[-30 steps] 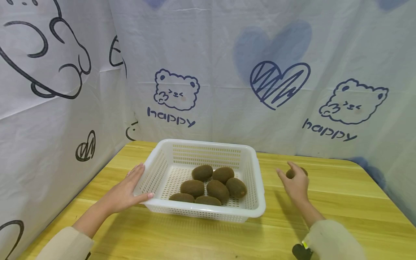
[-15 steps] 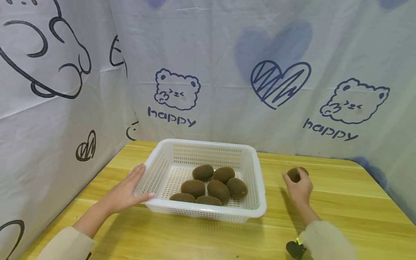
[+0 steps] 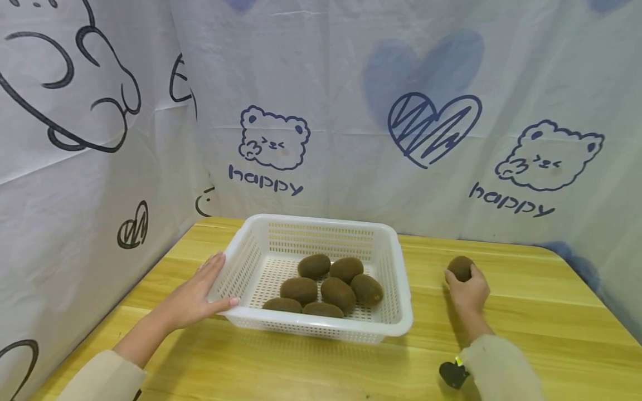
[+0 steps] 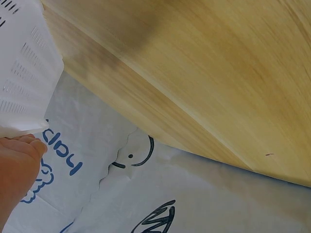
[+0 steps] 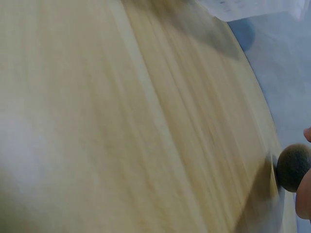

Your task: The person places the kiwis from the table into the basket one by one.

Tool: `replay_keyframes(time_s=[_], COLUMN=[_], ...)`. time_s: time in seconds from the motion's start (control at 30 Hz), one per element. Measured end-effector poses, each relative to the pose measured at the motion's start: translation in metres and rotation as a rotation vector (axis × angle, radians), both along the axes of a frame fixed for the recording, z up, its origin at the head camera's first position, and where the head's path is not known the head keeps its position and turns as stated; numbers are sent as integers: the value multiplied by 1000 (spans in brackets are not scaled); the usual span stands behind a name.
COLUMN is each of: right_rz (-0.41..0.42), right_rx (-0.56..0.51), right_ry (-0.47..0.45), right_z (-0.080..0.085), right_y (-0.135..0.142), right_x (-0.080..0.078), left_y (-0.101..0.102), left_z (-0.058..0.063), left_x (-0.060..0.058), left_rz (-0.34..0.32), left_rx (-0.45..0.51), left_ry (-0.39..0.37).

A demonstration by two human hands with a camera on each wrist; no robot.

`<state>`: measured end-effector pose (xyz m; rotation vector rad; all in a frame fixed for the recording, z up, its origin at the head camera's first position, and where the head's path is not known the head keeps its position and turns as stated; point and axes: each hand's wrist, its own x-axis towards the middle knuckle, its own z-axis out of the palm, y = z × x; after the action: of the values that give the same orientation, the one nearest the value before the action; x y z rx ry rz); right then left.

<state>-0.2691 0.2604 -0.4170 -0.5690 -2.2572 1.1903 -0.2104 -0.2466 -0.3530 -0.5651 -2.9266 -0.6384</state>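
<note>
A white plastic basket (image 3: 321, 323) with slotted walls stands on the table, holding several brown kiwis (image 3: 338, 295). My left hand (image 3: 193, 298) rests against its left side, fingers fairly straight along the outer wall and thumb on the front rim. In the left wrist view, part of the left hand (image 4: 22, 155) shows at the rim of the basket (image 4: 29, 77). Right of the basket, my right hand (image 3: 470, 291) pinches a single kiwi (image 3: 460, 268) between thumb and fingers. At the right wrist view's edge, that kiwi (image 5: 294, 167) appears close to the tabletop; whether it touches cannot be told.
The wooden table (image 3: 541, 301) extends to both sides of the basket. A white cloth with printed bears and hearts (image 3: 346, 167) hangs behind and at the left. A dark heart-shaped piece (image 3: 453, 375) hangs near the right sleeve (image 3: 501, 367).
My right hand has closed its fingers on the lone kiwi and moved slightly to the right and nearer. The left hand and the basket have stayed in place.
</note>
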Motion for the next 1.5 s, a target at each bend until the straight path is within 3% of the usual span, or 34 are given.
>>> replay_keyframes(time_s=[0.3, 0.73, 1.5], right_rz=[5, 15, 196], right_rx=[-18, 14, 95], right_ry=[-98, -138, -218], right_z=[4, 1, 5], right_y=[6, 18, 33], right_x=[-5, -8, 6], left_y=[0, 1, 0], left_z=[1, -3, 0], left_x=[0, -2, 1], left_rz=[2, 3, -6], left_rx=[3, 1, 14], left_ry=[1, -13, 14])
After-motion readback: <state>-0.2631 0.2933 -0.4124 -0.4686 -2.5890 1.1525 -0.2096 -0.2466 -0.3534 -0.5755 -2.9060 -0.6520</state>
